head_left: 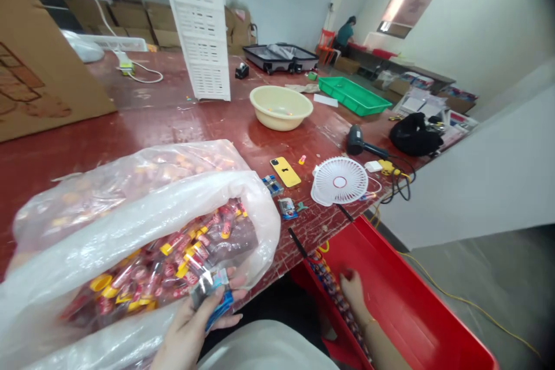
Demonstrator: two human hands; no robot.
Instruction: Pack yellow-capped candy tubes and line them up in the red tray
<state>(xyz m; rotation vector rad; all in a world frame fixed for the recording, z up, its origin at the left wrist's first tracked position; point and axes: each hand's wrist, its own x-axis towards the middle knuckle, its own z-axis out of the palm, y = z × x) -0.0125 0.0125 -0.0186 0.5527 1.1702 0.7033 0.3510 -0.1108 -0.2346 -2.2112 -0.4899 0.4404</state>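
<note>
Left hand (207,307) holds packets (222,303); right hand (352,289) at red bin (407,289)

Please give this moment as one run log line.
left hand: holds blue packaging by plastic bag | right hand: at red bin, grip unclear | phone: on table

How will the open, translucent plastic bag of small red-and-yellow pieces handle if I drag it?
The translucent plastic bag will probably flop and shift, since its rolled rim sags in soft creases. It may feel heavy overall, given the many small red-and-yellow pieces piled inside. Its wide mouth lies open and low, so pieces could spill if it tips.
</note>
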